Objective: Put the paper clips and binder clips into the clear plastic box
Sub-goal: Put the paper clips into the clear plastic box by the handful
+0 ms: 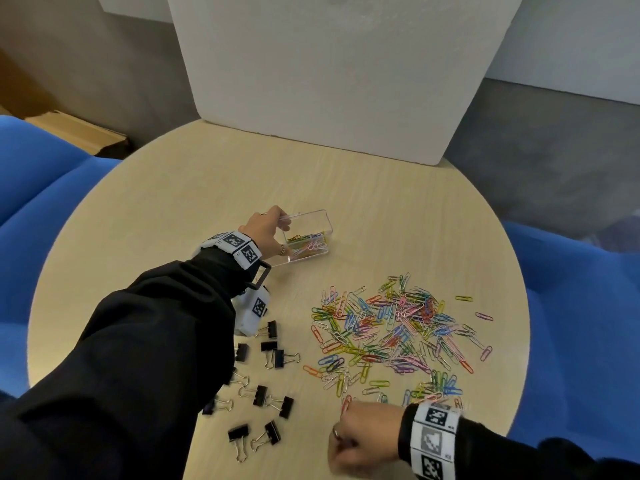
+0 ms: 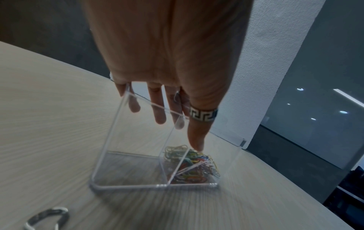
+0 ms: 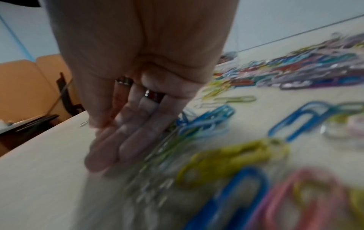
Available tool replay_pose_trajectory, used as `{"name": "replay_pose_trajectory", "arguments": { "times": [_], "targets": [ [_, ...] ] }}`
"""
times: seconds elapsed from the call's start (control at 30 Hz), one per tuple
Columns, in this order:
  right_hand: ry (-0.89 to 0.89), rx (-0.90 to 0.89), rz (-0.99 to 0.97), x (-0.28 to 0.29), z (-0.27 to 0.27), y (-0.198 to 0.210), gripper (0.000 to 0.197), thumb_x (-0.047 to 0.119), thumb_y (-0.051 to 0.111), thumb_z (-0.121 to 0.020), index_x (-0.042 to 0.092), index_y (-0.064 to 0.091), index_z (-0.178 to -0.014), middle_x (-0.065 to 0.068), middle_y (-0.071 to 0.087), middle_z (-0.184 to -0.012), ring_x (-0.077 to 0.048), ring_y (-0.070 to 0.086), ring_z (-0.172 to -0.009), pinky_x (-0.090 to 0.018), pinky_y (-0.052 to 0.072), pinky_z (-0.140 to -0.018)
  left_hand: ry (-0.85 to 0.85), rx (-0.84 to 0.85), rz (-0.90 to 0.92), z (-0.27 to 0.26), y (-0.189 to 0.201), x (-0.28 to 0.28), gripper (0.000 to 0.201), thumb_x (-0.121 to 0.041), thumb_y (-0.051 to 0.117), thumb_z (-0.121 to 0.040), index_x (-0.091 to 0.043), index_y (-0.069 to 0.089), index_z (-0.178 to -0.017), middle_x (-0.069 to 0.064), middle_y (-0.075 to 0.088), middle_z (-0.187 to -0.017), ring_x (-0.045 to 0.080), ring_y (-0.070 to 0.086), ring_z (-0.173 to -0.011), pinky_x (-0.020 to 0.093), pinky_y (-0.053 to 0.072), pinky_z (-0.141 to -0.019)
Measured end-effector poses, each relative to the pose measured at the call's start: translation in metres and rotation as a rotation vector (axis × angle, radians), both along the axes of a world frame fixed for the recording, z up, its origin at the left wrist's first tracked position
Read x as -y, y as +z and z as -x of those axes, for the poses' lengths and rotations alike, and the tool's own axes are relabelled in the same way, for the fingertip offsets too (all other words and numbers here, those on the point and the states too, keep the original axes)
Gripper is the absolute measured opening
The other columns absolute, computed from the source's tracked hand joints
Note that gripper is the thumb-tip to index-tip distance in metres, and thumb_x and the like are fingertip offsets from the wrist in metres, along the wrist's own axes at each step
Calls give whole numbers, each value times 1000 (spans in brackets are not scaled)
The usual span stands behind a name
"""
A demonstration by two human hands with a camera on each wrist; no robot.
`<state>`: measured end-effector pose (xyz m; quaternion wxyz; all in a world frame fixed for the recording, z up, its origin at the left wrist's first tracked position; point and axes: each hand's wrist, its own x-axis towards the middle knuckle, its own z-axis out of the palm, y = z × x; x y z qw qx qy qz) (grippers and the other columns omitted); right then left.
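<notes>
The person's left hand (image 1: 265,230) is gripping the near-left end of the clear plastic box (image 1: 308,237), fingers (image 2: 159,107) spread over its far wall and the ringed thumb (image 2: 197,133) reaching down inside, its tip just above a small heap of coloured clips lying in the box. The right hand (image 1: 363,434) is resting at the table's (image 1: 173,202) near edge, just beside the bottom of the big scatter of paper clips (image 1: 398,334); its fingers (image 3: 126,140) are lying straight and together, tips on the wood. The black binder clips (image 1: 266,382) are sitting between the two arms, well apart from the box. Only the left wrist view is showing the thumb inside; the right wrist view is blurred, so I cannot tell whether a clip is trapped beneath the fingertips.
</notes>
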<state>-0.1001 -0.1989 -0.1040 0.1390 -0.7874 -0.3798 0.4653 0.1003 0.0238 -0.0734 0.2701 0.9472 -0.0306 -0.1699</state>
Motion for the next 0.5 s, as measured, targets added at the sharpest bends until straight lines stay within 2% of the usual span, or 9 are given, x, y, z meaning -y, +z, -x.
{"name": "replay_pose_trajectory", "arguments": {
  "times": [0.13, 0.2, 0.3, 0.37, 0.43, 0.5],
  "targets": [
    [-186, 86, -81, 4, -31, -2, 22, 29, 54, -89, 18, 67, -103, -5, 71, -98, -18, 64, -88, -24, 46, -78, 8, -2, -4, 1, 0, 0, 57, -23, 77, -74, -12, 44, -119, -1, 58, -124, 26, 49, -115, 47, 41, -99],
    [-245, 134, -101, 12, -47, 7, 23, 30, 51, -92, 19, 65, -107, -2, 70, -99, -11, 61, -84, -19, 41, -75, 12, 0, -3, 1, 0, 0, 56, -23, 77, -75, -12, 44, -119, -1, 58, -124, 26, 49, -115, 46, 41, -99],
    [-228, 146, -56, 27, -52, 19, 28, 39, 48, -92, 19, 65, -104, 1, 68, -82, -5, 51, -65, -20, 41, -65, 11, 1, -1, 2, 0, 1, 56, -22, 77, -75, -12, 43, -119, -1, 58, -125, 25, 49, -116, 46, 41, -98],
    [-132, 50, 65, 37, -38, 17, 37, 47, 48, -89, 15, 66, -93, 1, 61, -67, -11, 48, -60, -23, 38, -57, 16, -3, 0, 1, 0, 1, 57, -22, 77, -74, -12, 44, -119, 0, 58, -125, 25, 49, -116, 47, 41, -99],
    [-29, -66, 139, 44, -20, 9, 45, 58, 44, -78, 16, 60, -70, 6, 52, -52, -18, 45, -58, -21, 34, -51, 20, -4, 0, 1, 0, 1, 57, -22, 77, -74, -11, 43, -119, 0, 58, -125, 26, 48, -117, 47, 41, -99],
    [7, -126, 163, 48, -11, 2, 50, 62, 39, -73, 15, 51, -59, 10, 52, -49, -20, 41, -54, -23, 35, -52, 21, -4, -4, 0, -1, 1, 57, -22, 77, -74, -12, 43, -119, -1, 58, -125, 26, 48, -116, 46, 41, -99]
  ]
}}
